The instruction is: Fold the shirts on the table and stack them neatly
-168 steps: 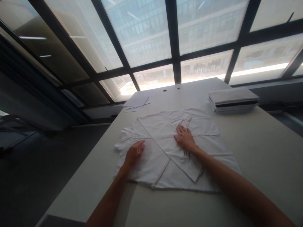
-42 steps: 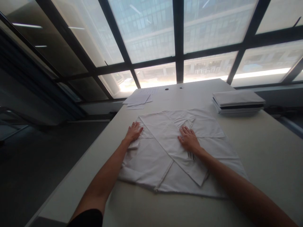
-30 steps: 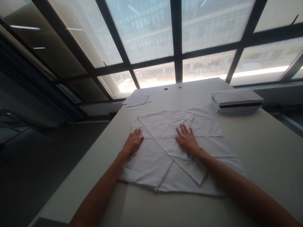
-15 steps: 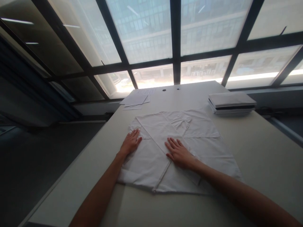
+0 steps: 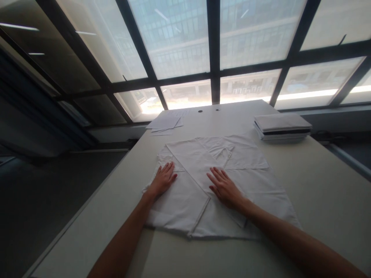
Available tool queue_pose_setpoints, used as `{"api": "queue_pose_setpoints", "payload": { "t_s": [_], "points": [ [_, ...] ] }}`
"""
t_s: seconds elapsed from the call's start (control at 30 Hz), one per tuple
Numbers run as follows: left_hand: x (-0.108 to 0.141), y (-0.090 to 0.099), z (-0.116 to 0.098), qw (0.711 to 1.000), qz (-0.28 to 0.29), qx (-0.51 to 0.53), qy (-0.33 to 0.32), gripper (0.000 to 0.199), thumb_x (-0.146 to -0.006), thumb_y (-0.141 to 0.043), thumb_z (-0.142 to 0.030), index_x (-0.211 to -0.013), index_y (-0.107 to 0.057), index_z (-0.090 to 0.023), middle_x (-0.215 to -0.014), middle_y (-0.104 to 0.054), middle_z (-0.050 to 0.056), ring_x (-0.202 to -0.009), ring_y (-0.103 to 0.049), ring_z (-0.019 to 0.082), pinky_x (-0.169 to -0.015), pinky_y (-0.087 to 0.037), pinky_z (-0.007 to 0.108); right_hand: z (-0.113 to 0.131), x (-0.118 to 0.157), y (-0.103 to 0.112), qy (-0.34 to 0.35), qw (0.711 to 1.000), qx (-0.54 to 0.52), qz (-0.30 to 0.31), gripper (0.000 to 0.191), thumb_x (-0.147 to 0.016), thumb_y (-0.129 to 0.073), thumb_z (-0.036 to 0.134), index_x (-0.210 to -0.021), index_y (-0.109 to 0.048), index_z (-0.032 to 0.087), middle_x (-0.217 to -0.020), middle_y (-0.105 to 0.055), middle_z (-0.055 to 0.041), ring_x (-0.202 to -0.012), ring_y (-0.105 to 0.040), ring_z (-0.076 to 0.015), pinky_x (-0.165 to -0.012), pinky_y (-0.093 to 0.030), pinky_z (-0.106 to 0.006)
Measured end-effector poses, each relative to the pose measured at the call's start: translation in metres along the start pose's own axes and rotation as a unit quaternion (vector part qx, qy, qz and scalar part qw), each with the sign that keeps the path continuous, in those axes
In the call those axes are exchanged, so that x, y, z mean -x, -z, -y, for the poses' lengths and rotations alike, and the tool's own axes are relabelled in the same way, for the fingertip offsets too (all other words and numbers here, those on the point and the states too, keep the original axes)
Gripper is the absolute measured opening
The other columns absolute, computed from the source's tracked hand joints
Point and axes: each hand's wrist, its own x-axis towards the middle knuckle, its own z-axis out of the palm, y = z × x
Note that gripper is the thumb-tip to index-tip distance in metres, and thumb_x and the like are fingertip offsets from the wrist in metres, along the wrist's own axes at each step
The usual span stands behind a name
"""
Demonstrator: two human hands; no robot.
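A white cloth garment [image 5: 185,208], partly folded with overlapping flaps, lies spread on the white table [image 5: 179,258]. It looks like a shirt or coat, though its exact kind is unclear. My left hand [image 5: 164,178] rests flat on its left side, fingers stretched out beside a crumpled edge. Near the middle of the cloth, where a diagonal flap edge runs, lies my right hand [image 5: 225,188] with the fingers extended. Both palms face down. Wrinkles show in the fabric beyond the right hand, and my right forearm covers part of the near right area.
At the table's far right stands a stack of folded cloths [image 5: 282,125], white with a dark layer. Loose paper sheets [image 5: 165,121] lie at the far left. Two small dark holes [image 5: 200,111] mark the tabletop near the windows [image 5: 185,92]. A dark curtain [image 5: 43,104] hangs at left.
My left hand has slid slightly right and down over the cloth, uncovering more of the crumpled left edge. My right hand has moved a little to the right. The view has shifted slightly.
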Motion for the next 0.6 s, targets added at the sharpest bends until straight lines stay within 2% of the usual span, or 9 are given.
{"api": "queue_pose_setpoints", "payload": {
  "t_s": [0.07, 0.17, 0.23, 0.3, 0.4, 0.5, 0.6],
  "points": [
    [0.001, 0.001, -0.005, 0.999, 0.007, 0.031, -0.027, 0.067, -0.103, -0.024, -0.054, -0.155, -0.036, -0.014, -0.162, -0.032, 0.013, -0.153, -0.024, 0.027, -0.124, -0.017, 0.052, -0.004, -0.003, -0.001, -0.042, 0.999, 0.023, -0.020, 0.055, -0.104, -0.037, 0.033, -0.156, -0.037, 0.014, -0.165, -0.023, -0.0139, -0.154, -0.015, -0.0246, -0.124, -0.017, -0.047],
    [-0.001, 0.007, -0.003, 0.995, -0.026, 0.091, -0.040, 0.066, -0.104, -0.018, -0.053, -0.154, -0.039, -0.015, -0.161, -0.036, 0.011, -0.151, -0.029, 0.021, -0.124, -0.024, 0.042, -0.010, -0.005, -0.003, -0.077, 0.996, 0.043, 0.004, 0.057, -0.103, -0.038, 0.035, -0.155, -0.038, 0.012, -0.164, -0.025, -0.0165, -0.153, -0.019, -0.0263, -0.123, -0.019, -0.047],
    [-0.001, 0.010, 0.006, 0.992, -0.069, 0.105, -0.019, 0.067, -0.105, -0.017, -0.052, -0.154, -0.039, -0.012, -0.161, -0.036, 0.012, -0.151, -0.028, 0.020, -0.123, -0.025, 0.039, -0.011, -0.005, -0.005, -0.077, 0.995, 0.053, 0.020, 0.058, -0.103, -0.038, 0.039, -0.154, -0.040, 0.012, -0.164, -0.025, -0.0166, -0.153, -0.019, -0.0275, -0.123, -0.017, -0.048],
    [0.000, 0.011, 0.016, 0.992, -0.090, 0.087, 0.021, 0.066, -0.105, -0.018, -0.051, -0.154, -0.039, -0.013, -0.161, -0.036, 0.014, -0.152, -0.026, 0.023, -0.123, -0.023, 0.045, -0.012, -0.005, -0.006, -0.068, 0.996, 0.059, 0.027, 0.060, -0.103, -0.037, 0.043, -0.155, -0.039, 0.014, -0.165, -0.023, -0.0157, -0.154, -0.017, -0.0282, -0.123, -0.016, -0.050],
    [0.002, 0.007, 0.026, 0.996, -0.054, 0.040, 0.066, 0.062, -0.105, -0.018, -0.047, -0.156, -0.036, -0.016, -0.162, -0.034, 0.015, -0.153, -0.023, 0.029, -0.121, -0.023, 0.056, -0.011, -0.004, -0.008, -0.054, 0.996, 0.065, 0.038, 0.061, -0.103, -0.037, 0.047, -0.156, -0.038, 0.016, -0.166, -0.020, -0.0148, -0.154, -0.014, -0.0297, -0.122, -0.015, -0.054],
    [0.002, 0.001, 0.025, 0.998, -0.013, -0.010, 0.067, 0.063, -0.105, -0.019, -0.047, -0.156, -0.034, -0.014, -0.164, -0.028, 0.015, -0.154, -0.017, 0.033, -0.119, -0.023, 0.058, -0.009, -0.001, -0.008, -0.038, 0.996, 0.068, 0.043, 0.060, -0.103, -0.037, 0.046, -0.156, -0.037, 0.018, -0.166, -0.019, -0.0144, -0.154, -0.014, -0.0301, -0.122, -0.013, -0.056],
    [0.001, 0.000, 0.020, 0.997, -0.003, -0.041, 0.067, 0.065, -0.105, -0.019, -0.048, -0.157, -0.033, -0.013, -0.165, -0.025, 0.014, -0.154, -0.015, 0.035, -0.119, -0.022, 0.058, -0.004, 0.003, -0.008, -0.020, 0.997, 0.065, 0.044, 0.057, -0.104, -0.036, 0.041, -0.155, -0.038, 0.018, -0.165, -0.023, -0.0142, -0.154, -0.016, -0.0286, -0.123, -0.010, -0.055]
  ]
}}
